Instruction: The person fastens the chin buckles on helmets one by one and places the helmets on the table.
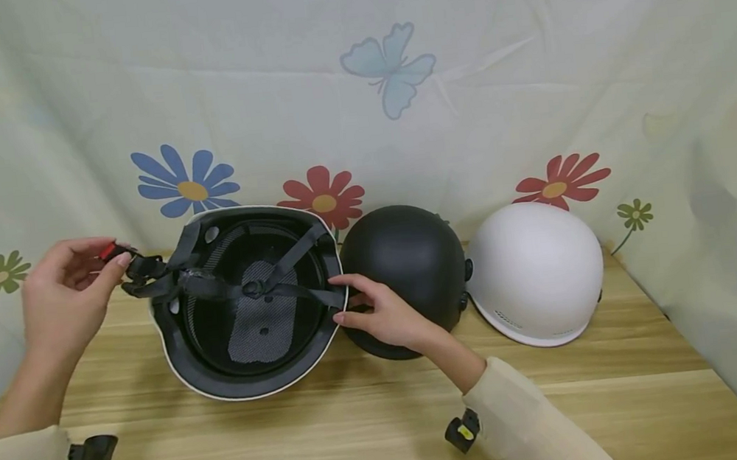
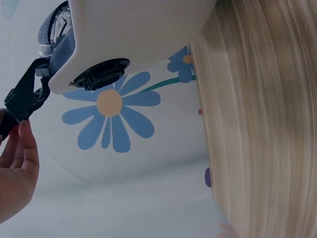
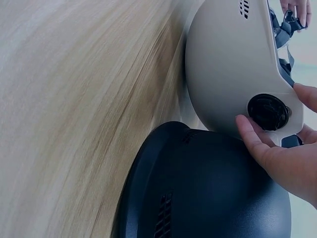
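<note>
A white helmet (image 1: 179, 378) lies upside down on the table, its black lining and straps facing up in the head view. My left hand (image 1: 64, 292) pinches the red-and-black buckle (image 1: 119, 252) at the end of the chin strap (image 1: 147, 287), pulled out past the helmet's left rim. On the other side, my right hand (image 1: 383, 310) holds the helmet's right rim between thumb and fingers. In the right wrist view those fingers lie beside a round black knob (image 3: 268, 112) on the white shell.
Right of the held helmet, a black helmet (image 1: 406, 271) sits dome up, close against it. Beyond that stands another white helmet (image 1: 539, 273), also dome up. The wooden table (image 1: 335, 440) meets a flower-printed cloth (image 1: 466, 132) at the back and sides.
</note>
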`<state>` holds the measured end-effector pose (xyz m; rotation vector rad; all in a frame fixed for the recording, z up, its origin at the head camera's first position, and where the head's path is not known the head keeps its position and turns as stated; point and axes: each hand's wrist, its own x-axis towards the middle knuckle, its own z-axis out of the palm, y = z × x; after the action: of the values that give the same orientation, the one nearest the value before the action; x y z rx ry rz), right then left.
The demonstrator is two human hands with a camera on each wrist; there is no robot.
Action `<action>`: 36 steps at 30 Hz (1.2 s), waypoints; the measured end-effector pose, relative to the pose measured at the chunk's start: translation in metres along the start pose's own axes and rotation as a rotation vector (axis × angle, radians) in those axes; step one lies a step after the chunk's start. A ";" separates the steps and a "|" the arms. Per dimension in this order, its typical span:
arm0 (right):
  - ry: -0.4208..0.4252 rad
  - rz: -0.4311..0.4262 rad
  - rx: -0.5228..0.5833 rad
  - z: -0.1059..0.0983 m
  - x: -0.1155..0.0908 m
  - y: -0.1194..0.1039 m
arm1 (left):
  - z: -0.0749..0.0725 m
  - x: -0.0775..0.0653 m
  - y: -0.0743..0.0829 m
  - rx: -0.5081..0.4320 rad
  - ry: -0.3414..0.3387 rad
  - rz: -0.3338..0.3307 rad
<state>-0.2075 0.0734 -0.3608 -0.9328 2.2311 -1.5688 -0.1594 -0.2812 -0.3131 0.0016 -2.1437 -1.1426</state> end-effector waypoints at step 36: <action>-0.002 0.008 -0.011 -0.001 0.000 -0.003 | 0.007 -0.012 -0.010 0.007 -0.269 0.197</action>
<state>-0.2071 0.0737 -0.3573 -0.9267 2.2418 -1.5529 -0.1577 -0.2781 -0.3298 -0.3713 -2.3204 -1.0686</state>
